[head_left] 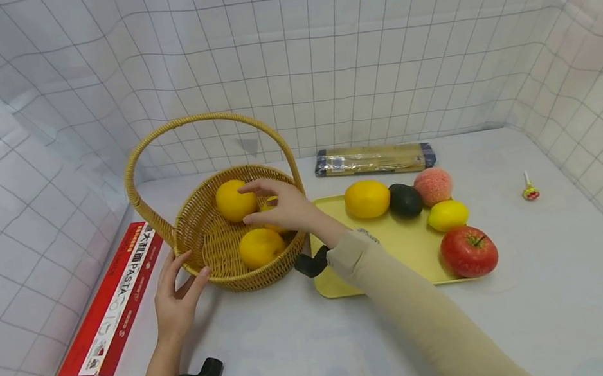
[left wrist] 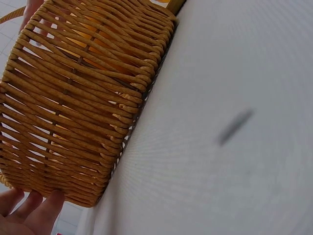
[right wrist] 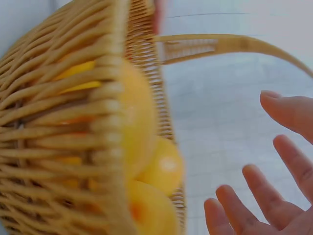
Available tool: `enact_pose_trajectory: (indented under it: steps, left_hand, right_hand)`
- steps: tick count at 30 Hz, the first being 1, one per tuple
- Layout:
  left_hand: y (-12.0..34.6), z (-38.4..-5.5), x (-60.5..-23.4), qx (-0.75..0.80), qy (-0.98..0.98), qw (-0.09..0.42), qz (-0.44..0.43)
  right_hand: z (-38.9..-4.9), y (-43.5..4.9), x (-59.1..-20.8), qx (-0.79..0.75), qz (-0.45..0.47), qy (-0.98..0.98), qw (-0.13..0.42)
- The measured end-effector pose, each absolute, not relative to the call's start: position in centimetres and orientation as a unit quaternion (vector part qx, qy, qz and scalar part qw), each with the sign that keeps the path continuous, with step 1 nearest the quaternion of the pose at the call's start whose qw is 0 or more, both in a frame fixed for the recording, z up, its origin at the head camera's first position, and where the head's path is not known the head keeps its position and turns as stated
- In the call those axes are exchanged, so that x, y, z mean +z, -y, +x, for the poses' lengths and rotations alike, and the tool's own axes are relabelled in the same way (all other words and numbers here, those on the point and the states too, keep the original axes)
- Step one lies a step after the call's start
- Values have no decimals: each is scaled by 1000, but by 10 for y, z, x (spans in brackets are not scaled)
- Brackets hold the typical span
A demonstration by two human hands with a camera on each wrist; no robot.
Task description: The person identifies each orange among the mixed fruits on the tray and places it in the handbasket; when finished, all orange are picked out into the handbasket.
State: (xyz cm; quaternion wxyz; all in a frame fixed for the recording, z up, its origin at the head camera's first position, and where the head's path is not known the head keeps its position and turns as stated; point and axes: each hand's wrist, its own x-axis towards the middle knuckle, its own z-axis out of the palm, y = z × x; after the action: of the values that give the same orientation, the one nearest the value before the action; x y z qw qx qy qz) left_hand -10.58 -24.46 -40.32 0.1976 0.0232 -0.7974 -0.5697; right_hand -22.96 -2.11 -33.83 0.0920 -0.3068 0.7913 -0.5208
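A wicker basket (head_left: pixel 222 285) with a tall arched handle (head_left: pixel 203 118) stands on the left of the table, holding orange-yellow round fruits. One orange fruit (head_left: pixel 236 201) lies at the back, another (head_left: pixel 261 248) nearer the front, and a third is partly hidden behind my right hand. My left hand (head_left: pixel 177 307) rests on the basket's left side, thumb and index finger spread at the rim; in the left wrist view its fingertips (left wrist: pixel 51 203) touch the woven wall. Over the basket's right side hovers my right hand (head_left: pixel 288 206), fingers apart and holding nothing.
A yellow tray (head_left: pixel 405 257) right of the basket bears a yellow fruit (head_left: pixel 367 199), a dark green fruit (head_left: pixel 405 200), a pink fruit (head_left: pixel 433 186), a lemon (head_left: pixel 448 215) and an apple (head_left: pixel 469 252). Around are a red pasta box (head_left: pixel 113 300), a long packet (head_left: pixel 374 159) and a lollipop (head_left: pixel 530 191).
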Motion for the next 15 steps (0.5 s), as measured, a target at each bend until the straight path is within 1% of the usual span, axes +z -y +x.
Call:
enact_pose_trajectory:
  steps: [2,5,15]
  left_hand:
    - [245,-106,-403,-570,798,196,23]
    - [244,-105,-401,-566,801,195,25]
    - [246,-108,-404,-572,798,185,35]
  right_hand:
    - [-227,11,-336,-554,-307,-769,87]
    - [-220,-5,-333,-586,-301,-750,62]
    - [-200,-54,-327,-664,-251,-702,-57]
